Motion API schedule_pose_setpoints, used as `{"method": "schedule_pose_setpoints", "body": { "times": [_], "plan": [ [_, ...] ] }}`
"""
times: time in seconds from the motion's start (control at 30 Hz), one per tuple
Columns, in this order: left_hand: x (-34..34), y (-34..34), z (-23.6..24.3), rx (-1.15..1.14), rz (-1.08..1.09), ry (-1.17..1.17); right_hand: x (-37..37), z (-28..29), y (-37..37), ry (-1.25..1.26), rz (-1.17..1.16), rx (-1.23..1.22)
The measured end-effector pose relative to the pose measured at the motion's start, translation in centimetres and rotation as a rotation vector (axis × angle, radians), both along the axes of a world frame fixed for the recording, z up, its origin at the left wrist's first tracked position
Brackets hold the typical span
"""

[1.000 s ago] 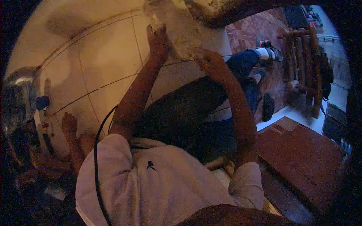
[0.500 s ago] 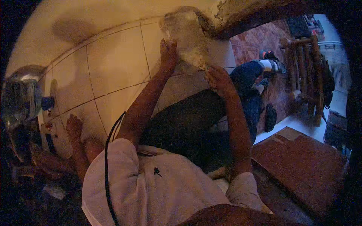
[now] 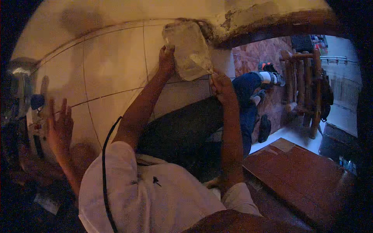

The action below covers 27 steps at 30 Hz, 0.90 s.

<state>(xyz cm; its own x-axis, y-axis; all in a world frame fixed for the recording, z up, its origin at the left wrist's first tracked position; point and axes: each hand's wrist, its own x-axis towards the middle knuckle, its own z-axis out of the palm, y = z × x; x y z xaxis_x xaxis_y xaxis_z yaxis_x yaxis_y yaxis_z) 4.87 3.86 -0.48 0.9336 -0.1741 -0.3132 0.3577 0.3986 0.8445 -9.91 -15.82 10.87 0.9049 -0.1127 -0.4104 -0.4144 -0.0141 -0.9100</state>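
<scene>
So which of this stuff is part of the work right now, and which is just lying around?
In use: tile piece, held by left hand and right hand against the tiled wall.
Lying about: power tool, wooden frame, brown board.

Rough, mortar-crusted tile piece (image 3: 189,50); glossy smooth tiled wall (image 3: 112,66); reddish wooden board (image 3: 307,174)

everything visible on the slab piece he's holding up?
The slab piece is a pale grey-beige, roughly rectangular tile-like piece with a mottled, dusty face and rounded lower corners. It is held against the tiled wall, just under the broken plaster edge. The left hand grips its left edge, the right hand its lower right corner.
</scene>
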Motion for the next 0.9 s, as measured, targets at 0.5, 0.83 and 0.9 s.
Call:
{"method": "schedule_pose_setpoints", "body": {
  "times": [0.5, 0.83, 0.9],
  "plan": [
    [1.1, -5.5, -0.4, -0.234, -0.078, -0.136, -0.8, -0.3, -0.5, -0.053, -0.373, 0.448],
    [3.3, -7.2, -0.1, -0.012, -0.031, -0.132, -0.3, -1.5, -1.2, -0.16, -0.228, -0.02],
    [3.9, -6.8, 0.3, 0.053, -0.09, -0.028, 0.0, -0.8, -1.4, -0.134, -0.264, 0.247]
  ]
}}
